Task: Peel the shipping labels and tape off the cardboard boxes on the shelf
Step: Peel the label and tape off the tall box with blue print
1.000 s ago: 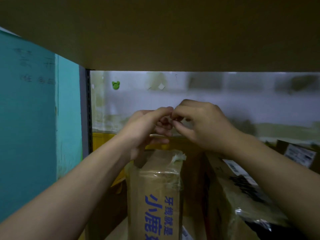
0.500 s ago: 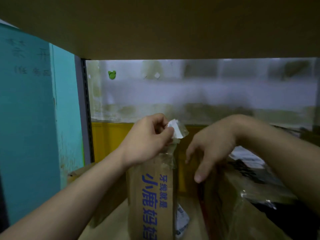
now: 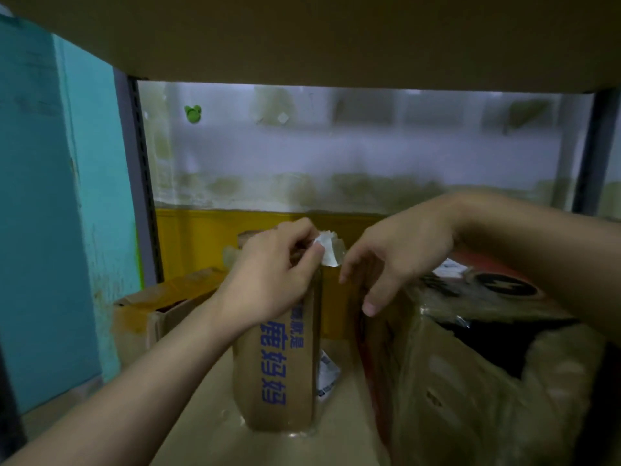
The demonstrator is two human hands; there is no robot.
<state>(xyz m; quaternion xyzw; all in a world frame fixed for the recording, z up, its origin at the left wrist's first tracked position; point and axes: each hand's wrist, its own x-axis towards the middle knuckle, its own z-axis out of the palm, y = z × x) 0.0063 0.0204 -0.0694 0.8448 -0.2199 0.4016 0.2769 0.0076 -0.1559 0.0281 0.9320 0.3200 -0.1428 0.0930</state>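
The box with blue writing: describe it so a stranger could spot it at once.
On the shelf, a tall narrow carton stands between a low open box on its left and a big taped box on its right. It alone bears blue characters down its front; the left hand pinches tape at its top.

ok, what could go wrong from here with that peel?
1. The left hand pinches only a small crumpled tape end; it may tear off and leave the rest stuck to the cardboard.
2. The narrow upright box looks unbraced: the right hand is open beside it and does not seem to grip it. A hard pull could lift the box or tip it against the big box.
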